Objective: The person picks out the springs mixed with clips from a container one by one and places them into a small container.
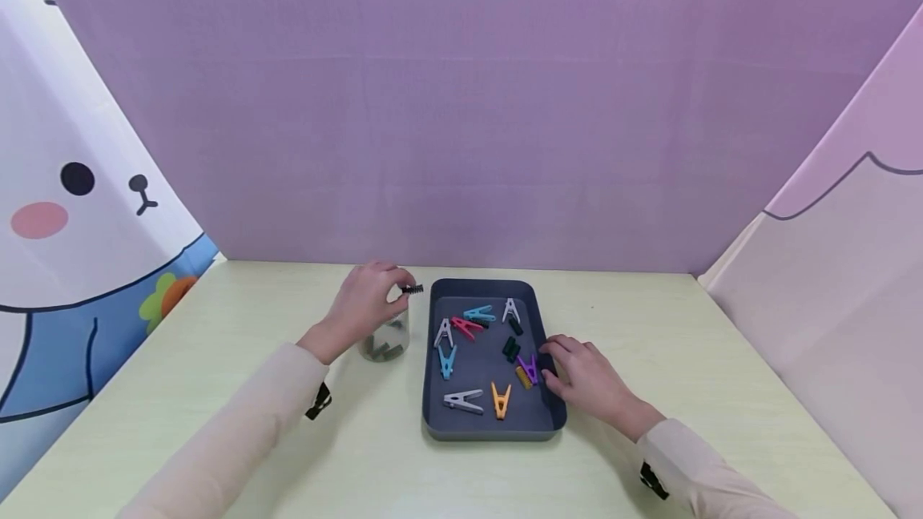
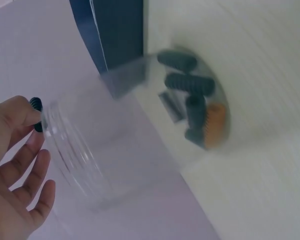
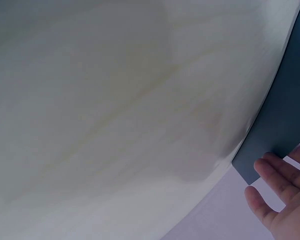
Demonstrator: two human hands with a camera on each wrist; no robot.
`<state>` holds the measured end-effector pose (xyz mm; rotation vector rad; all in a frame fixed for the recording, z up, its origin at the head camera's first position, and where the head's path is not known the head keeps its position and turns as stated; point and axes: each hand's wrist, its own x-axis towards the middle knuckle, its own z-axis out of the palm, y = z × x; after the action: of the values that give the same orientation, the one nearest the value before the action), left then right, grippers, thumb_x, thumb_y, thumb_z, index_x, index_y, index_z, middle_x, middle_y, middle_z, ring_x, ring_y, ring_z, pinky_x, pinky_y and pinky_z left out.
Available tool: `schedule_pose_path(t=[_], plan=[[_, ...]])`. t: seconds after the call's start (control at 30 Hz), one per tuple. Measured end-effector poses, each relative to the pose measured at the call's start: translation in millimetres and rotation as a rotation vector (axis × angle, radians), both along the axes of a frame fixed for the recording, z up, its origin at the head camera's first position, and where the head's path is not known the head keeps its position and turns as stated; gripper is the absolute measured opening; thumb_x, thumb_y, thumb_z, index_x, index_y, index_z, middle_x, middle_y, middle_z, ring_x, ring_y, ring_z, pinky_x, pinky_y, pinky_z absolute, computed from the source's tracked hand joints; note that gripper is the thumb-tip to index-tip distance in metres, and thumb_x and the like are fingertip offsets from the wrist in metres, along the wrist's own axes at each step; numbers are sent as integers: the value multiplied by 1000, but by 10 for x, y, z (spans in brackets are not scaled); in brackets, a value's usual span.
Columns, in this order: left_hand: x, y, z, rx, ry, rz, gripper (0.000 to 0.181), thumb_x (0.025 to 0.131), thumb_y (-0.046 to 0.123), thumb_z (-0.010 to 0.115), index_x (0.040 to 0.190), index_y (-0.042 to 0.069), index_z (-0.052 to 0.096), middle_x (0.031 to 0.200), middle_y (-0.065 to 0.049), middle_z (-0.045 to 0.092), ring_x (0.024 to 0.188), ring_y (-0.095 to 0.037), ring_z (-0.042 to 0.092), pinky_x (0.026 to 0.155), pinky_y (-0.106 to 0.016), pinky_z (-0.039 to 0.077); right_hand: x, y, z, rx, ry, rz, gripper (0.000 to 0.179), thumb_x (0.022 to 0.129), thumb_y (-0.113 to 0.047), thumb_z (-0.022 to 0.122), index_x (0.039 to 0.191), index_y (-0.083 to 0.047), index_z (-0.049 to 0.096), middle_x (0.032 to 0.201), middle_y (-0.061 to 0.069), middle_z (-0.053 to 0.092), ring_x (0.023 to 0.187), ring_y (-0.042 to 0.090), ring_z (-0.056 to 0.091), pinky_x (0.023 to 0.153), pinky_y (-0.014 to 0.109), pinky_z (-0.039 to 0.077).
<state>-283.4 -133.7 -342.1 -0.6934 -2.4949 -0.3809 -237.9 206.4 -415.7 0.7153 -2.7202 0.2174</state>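
My left hand [image 1: 364,299] pinches a small dark ridged cylinder [image 1: 413,290] between thumb and forefinger, right at the mouth of a clear jar [image 2: 125,135]. At the jar's bottom lie several dark ridged cylinders [image 2: 190,84] and an orange one [image 2: 215,125]. To the jar's right stands a grey tray [image 1: 496,432]. My right hand [image 1: 591,379] has its fingers at the tray's right rim, loosely bent. Nearest to it inside are a purple clothespin [image 1: 532,370], a yellow-brown ridged cylinder [image 1: 523,377] and dark green ones [image 1: 510,349].
More clothespins are spread about the tray: an orange one [image 1: 501,401], a grey one [image 1: 464,401], a red one [image 1: 467,327], and several blue and white ones. A pale tabletop [image 1: 649,311] carries everything, with a purple backdrop [image 1: 461,102] behind its far edge.
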Motion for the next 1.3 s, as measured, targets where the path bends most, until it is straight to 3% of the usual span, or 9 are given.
schedule_pose_path(t=[0.27, 0.53, 0.77, 1.3], plan=[[-49, -213, -43, 39, 32, 32, 15, 72, 10, 67, 87, 12, 70, 82, 0, 68, 83, -22, 60, 70, -41, 46, 4, -3, 5, 0, 0, -2, 31, 80, -27, 65, 105, -8, 62, 112, 8, 61, 103, 22, 58, 84, 42, 46], [-39, -324, -80, 3, -16, 77, 17, 71, 9, 66, 87, 12, 70, 80, 0, 66, 82, -24, 60, 71, -44, 45, 0, -3, -10, -2, -8, -9, 30, 80, -27, 64, 105, -9, 62, 112, 7, 61, 103, 22, 58, 84, 41, 46], [-33, -360, -96, -20, -78, 106, 17, 72, 10, 63, 87, 13, 69, 78, 1, 66, 85, -25, 58, 70, -45, 43, 4, 0, -7, 0, -14, -8, 31, 80, -28, 64, 105, -9, 62, 112, 7, 61, 104, 22, 57, 85, 42, 46], [-23, -357, -85, -30, -127, 138, 16, 72, 11, 64, 87, 13, 69, 78, 0, 67, 85, -27, 56, 69, -43, 40, 10, 2, -7, 4, -7, -11, 32, 80, -28, 64, 106, -9, 62, 113, 7, 60, 104, 22, 58, 85, 42, 46]])
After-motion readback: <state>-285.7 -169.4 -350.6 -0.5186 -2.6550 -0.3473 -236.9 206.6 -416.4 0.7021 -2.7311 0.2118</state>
